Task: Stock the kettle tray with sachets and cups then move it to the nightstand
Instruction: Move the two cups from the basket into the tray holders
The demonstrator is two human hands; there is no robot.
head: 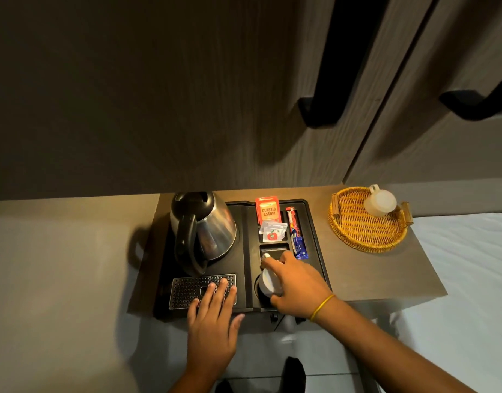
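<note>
A black kettle tray (315,251) lies on a brown table. A steel kettle (207,228) stands in its left half. The right half holds an orange tea sachet (268,211), small white sachets (273,229) and red and blue stick sachets (296,236). My right hand (295,285) is shut on a white cup (268,282), tilted over the round cup recess at the tray's front right. My left hand (215,316) rests flat, fingers apart, on the perforated metal drip grille (193,287) at the tray's front left.
A round wicker basket (363,231) stands to the right of the tray with a second white cup (380,201) inside. Dark wardrobe doors with black handles (320,109) rise behind. A white bed (465,279) lies at the right, a pale floor at the left.
</note>
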